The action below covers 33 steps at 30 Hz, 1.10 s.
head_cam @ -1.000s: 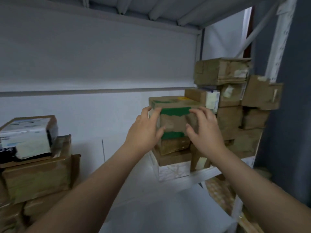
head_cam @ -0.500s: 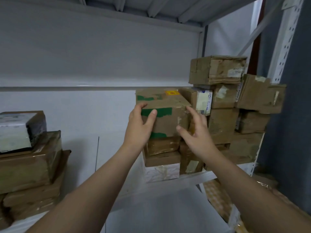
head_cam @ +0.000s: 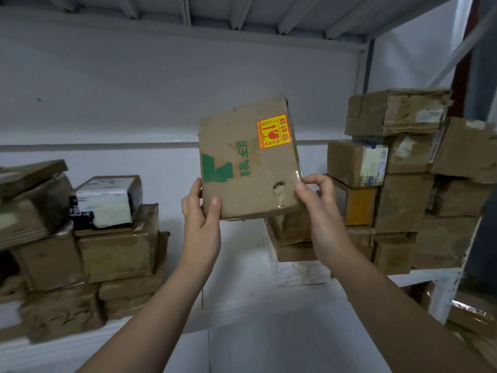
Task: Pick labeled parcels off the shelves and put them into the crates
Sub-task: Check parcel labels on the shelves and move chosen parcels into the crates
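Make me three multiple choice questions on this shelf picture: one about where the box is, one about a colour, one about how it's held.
1. Where is the green-printed cardboard parcel?
A. Lying on top of a pile
B. Held up between the left stack and the right stack
C. Inside a crate

2. What colours is its fragile sticker?
A. Yellow and red
B. Blue and white
C. Black and silver

3. How is the parcel held?
A. By one hand from above
B. Not at all
C. The left hand and the right hand grip its lower corners

Answers:
1 B: it is raised in the hands with boxes piled on either side.
2 A: yellow ground with red print.
3 C: fingers of each hand curl round a lower corner.
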{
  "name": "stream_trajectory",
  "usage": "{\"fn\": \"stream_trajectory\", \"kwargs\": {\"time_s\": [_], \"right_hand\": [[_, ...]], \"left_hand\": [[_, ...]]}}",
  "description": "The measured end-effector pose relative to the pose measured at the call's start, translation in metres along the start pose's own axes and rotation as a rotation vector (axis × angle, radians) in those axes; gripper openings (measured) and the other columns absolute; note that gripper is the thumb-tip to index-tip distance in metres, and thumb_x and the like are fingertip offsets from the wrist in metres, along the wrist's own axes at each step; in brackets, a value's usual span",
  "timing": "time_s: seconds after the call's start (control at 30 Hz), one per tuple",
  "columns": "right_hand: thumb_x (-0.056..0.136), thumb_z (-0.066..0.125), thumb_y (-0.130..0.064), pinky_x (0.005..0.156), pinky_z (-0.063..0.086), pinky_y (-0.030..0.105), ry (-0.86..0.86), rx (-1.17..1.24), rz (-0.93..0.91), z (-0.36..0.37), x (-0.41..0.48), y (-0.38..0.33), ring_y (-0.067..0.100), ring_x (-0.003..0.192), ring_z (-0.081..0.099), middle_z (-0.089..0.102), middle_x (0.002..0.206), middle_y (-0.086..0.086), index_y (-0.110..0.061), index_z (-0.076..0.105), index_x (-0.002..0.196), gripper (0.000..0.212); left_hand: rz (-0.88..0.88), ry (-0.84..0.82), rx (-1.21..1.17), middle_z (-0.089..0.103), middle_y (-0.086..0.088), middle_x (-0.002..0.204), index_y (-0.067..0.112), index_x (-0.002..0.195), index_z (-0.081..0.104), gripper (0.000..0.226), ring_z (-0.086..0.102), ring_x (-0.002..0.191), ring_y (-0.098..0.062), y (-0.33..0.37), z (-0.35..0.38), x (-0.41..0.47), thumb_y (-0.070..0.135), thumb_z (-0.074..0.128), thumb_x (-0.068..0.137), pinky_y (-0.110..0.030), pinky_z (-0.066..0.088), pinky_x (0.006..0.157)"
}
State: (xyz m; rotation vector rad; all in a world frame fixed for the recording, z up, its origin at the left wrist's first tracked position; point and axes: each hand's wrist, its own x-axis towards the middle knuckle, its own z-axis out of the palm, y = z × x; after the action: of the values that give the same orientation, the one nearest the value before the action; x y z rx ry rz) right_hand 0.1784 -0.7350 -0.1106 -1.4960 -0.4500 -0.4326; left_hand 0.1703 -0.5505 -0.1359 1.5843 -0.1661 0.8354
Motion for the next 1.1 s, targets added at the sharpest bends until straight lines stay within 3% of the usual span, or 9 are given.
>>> {"fn": "stream_trajectory", "kwargs": {"time_s": [0.1, 0.2, 0.3, 0.47, 0.57, 0.67, 0.77, 0.93, 1.1], "right_hand": [[0.069, 0.071, -0.044, 0.077, 0.049, 0.021, -0.102, 0.055, -0.005, 0.014, -0.008, -0.003, 0.002, 0.094, 0.060, 0.057, 0.107, -0.005, -0.032, 0.043, 0.100, 0.044], [0.065, 0.080, -0.041, 0.091, 0.046, 0.017, -0.080, -0.121, -0.044, 0.028, -0.021, -0.003, -0.005, 0.112, 0.049, 0.046, 0.125, -0.013, -0.035, 0.034, 0.124, 0.075], [0.057, 0.082, -0.043, 0.103, 0.032, 0.029, 0.026, -0.316, -0.122, 0.045, -0.039, -0.003, 0.011, 0.132, 0.028, 0.030, 0.132, -0.024, -0.049, 0.023, 0.132, 0.095], [0.058, 0.065, -0.060, 0.106, 0.023, 0.041, -0.049, -0.862, -0.449, 0.081, -0.075, 0.004, 0.019, 0.135, 0.016, 0.016, 0.156, 0.001, -0.039, 0.012, 0.146, 0.105], [0.073, 0.066, -0.050, 0.107, 0.032, 0.037, -0.173, -0.531, -0.434, 0.085, -0.091, -0.003, 0.011, 0.135, 0.030, 0.026, 0.150, -0.025, -0.046, 0.020, 0.145, 0.085], [0.094, 0.052, -0.026, 0.107, 0.041, 0.040, -0.164, -0.095, -0.297, 0.090, -0.102, -0.010, 0.012, 0.130, 0.047, 0.051, 0.141, -0.008, -0.038, 0.040, 0.139, 0.048], [0.094, 0.047, -0.024, 0.113, 0.034, 0.038, -0.073, -0.300, -0.260, 0.098, -0.106, -0.008, 0.004, 0.138, 0.033, 0.037, 0.150, -0.007, -0.040, 0.053, 0.124, 0.035], [0.084, 0.058, -0.055, 0.118, 0.017, 0.049, -0.196, -0.377, -0.056, 0.095, -0.110, -0.003, 0.000, 0.144, 0.006, 0.011, 0.156, -0.024, -0.069, 0.031, 0.127, 0.052], [0.077, 0.055, -0.068, 0.119, 0.011, 0.050, -0.209, -0.491, -0.041, 0.084, -0.111, -0.008, 0.008, 0.146, -0.002, 0.005, 0.155, -0.030, -0.069, 0.021, 0.130, 0.063]], "left_hand": [[-0.027, -0.054, 0.022, 0.029, 0.009, 0.139, 0.026, 0.148, 0.019, 0.047, 0.035, 0.125, -0.002, 0.001, -0.023, -0.003, 0.026, 0.033, 0.103, -0.022, 0.029, 0.106], [-0.028, -0.140, 0.137, 0.027, 0.001, 0.147, 0.022, 0.149, 0.019, 0.049, 0.030, 0.129, -0.004, -0.003, -0.042, -0.002, 0.030, 0.034, 0.103, -0.024, 0.023, 0.112], [-0.085, -0.307, 0.249, 0.027, 0.005, 0.152, 0.026, 0.150, 0.020, 0.076, 0.025, 0.138, -0.007, 0.006, -0.055, -0.009, 0.066, 0.033, 0.087, -0.036, 0.020, 0.117], [-0.296, -0.255, -0.291, 0.054, 0.014, 0.124, 0.035, 0.143, 0.019, 0.091, 0.057, 0.103, 0.005, 0.043, -0.064, -0.026, 0.066, 0.055, 0.066, -0.027, 0.051, 0.091], [-0.325, -0.098, -0.397, 0.061, 0.009, 0.120, 0.030, 0.140, 0.027, 0.088, 0.062, 0.107, -0.010, 0.030, -0.077, -0.029, 0.051, 0.071, 0.067, -0.037, 0.053, 0.089], [-0.316, -0.039, -0.386, 0.059, 0.009, 0.119, 0.029, 0.137, 0.028, 0.084, 0.062, 0.107, -0.010, 0.017, -0.088, -0.041, 0.044, 0.071, 0.067, -0.033, 0.054, 0.085], [-0.270, -0.016, -0.325, 0.056, 0.002, 0.115, 0.028, 0.126, 0.027, 0.071, 0.063, 0.101, -0.012, 0.009, -0.092, -0.050, 0.045, 0.068, 0.071, -0.035, 0.055, 0.084], [-0.155, -0.024, -0.232, 0.052, -0.005, 0.118, 0.026, 0.120, 0.031, 0.057, 0.060, 0.104, -0.017, 0.005, -0.100, -0.054, 0.049, 0.063, 0.078, -0.026, 0.053, 0.078], [-0.199, -0.267, 0.179, 0.028, -0.001, 0.145, 0.048, 0.140, 0.015, 0.111, 0.029, 0.134, -0.023, 0.006, -0.098, -0.060, 0.082, 0.059, 0.044, -0.052, 0.034, 0.107]]}}
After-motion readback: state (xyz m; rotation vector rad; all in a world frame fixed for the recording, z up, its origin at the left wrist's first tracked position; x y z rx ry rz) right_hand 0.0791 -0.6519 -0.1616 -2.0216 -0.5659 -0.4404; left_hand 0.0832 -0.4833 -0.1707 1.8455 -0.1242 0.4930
